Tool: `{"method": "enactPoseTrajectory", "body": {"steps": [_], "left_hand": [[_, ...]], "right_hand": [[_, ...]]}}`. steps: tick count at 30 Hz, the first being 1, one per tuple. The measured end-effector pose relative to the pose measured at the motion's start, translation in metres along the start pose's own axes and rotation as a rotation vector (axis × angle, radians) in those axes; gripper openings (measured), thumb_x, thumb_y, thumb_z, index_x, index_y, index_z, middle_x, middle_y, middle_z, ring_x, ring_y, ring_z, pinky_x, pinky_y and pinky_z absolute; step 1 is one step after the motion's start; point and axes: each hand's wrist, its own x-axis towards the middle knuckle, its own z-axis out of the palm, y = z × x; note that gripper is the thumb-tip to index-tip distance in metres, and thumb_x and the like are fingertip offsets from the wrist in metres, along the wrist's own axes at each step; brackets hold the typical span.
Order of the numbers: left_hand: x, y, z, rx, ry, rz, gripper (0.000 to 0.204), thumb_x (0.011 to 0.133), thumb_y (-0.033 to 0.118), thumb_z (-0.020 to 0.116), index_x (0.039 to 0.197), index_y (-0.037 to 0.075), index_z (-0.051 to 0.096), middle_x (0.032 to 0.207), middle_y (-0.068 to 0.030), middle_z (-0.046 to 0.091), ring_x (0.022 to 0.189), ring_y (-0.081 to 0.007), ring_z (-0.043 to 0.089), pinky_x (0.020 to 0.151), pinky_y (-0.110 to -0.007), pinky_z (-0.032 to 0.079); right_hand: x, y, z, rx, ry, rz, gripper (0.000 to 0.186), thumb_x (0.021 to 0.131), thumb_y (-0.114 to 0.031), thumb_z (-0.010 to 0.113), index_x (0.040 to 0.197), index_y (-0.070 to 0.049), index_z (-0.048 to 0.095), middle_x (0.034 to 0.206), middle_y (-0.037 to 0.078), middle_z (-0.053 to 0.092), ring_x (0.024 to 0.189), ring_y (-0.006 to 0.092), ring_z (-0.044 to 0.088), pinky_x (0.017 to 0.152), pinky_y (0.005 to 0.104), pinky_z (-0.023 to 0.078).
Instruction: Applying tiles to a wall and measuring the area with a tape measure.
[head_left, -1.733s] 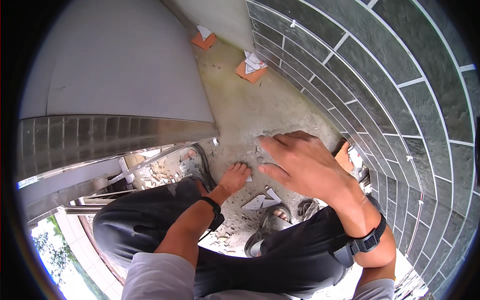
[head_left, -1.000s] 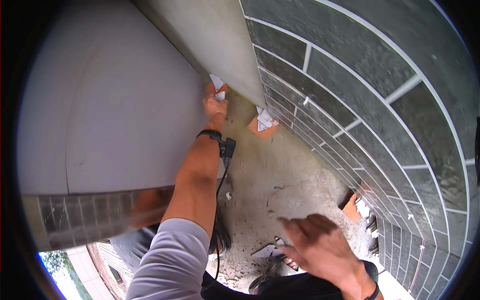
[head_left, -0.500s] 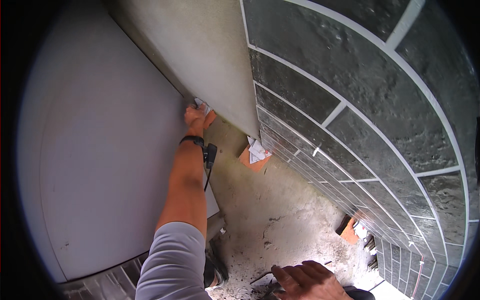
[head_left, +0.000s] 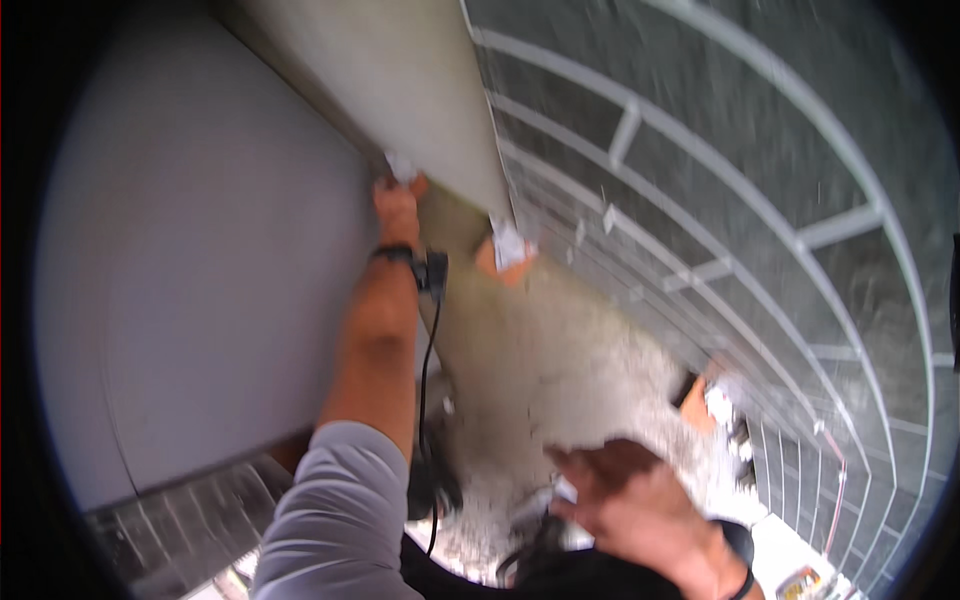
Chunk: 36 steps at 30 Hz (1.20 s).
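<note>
My left arm, in a grey sleeve, stretches forward to the far corner, where my left hand [head_left: 397, 203] is closed beside the edge of a large pale grey panel [head_left: 220, 260]. Just past the fingers are a small white piece [head_left: 402, 166] and an orange brick [head_left: 419, 186]. What those fingers grip, if anything, is hidden. A black band with a small dark device [head_left: 430, 274] and a cable is on that wrist. Low and to the right, my right hand [head_left: 635, 500] is blurred, its thumb and fingers apart over the floor, with nothing visible in them.
Another orange brick [head_left: 508, 262] with white pieces on it stands at the foot of the pale wall [head_left: 390, 90]. Dark tiles with light joints cover the right wall [head_left: 720, 220]. A third orange brick [head_left: 694, 404] lies farther down it, on the rough, dusty floor [head_left: 560, 350].
The view has shifted, so the far bricks sit higher in the picture. My right hand has come further into view, with its wrist showing. My left hand stays at the far corner.
</note>
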Motion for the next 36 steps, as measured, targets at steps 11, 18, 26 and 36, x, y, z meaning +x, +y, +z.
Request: {"method": "enactPoseTrajectory", "body": {"steps": [11,18,26,36], "left_hand": [[-0.293,0.163,-0.139,-0.675,-0.398,0.080,0.014,0.088,0.011,0.055,0.096,0.004,0.064,0.086,-0.0148,0.067,0.080,-0.0280,0.065,0.074,-0.037,0.050],[-0.492,0.051,-0.203,-0.286,-0.879,0.942,0.042,0.071,0.023,0.070,0.106,0.004,0.058,0.097,-0.0132,0.059,0.100,-0.0304,0.057,0.086,-0.043,0.045],[-0.518,0.072,-0.214,-0.150,-0.853,1.060,0.047,0.069,0.026,0.070,0.110,0.007,0.056,0.106,-0.0080,0.056,0.103,-0.0249,0.052,0.086,-0.040,0.041],[-0.525,0.095,-0.173,-0.134,-0.775,1.367,0.014,0.073,0.020,0.058,0.084,0.012,0.062,0.085,-0.0043,0.058,0.091,-0.0218,0.057,0.080,-0.039,0.044]], "right_hand": [[-0.019,0.037,-0.005,0.017,0.126,0.161,0.040,0.082,-0.021,0.068,0.114,0.000,0.057,0.093,0.019,0.065,0.084,0.0386,0.062,0.071,0.0447,0.050],[-0.025,0.024,0.006,0.006,0.122,0.081,0.036,0.083,-0.023,0.067,0.109,-0.001,0.057,0.091,0.017,0.064,0.086,0.0383,0.062,0.070,0.0470,0.049],[-0.028,0.028,0.000,0.015,0.114,0.062,0.033,0.084,-0.023,0.066,0.108,-0.002,0.056,0.087,0.018,0.063,0.085,0.0393,0.061,0.069,0.0480,0.048],[-0.032,0.024,-0.008,0.099,0.170,0.095,0.034,0.083,-0.021,0.067,0.108,0.000,0.058,0.080,0.018,0.062,0.079,0.0387,0.061,0.071,0.0459,0.048]]}}
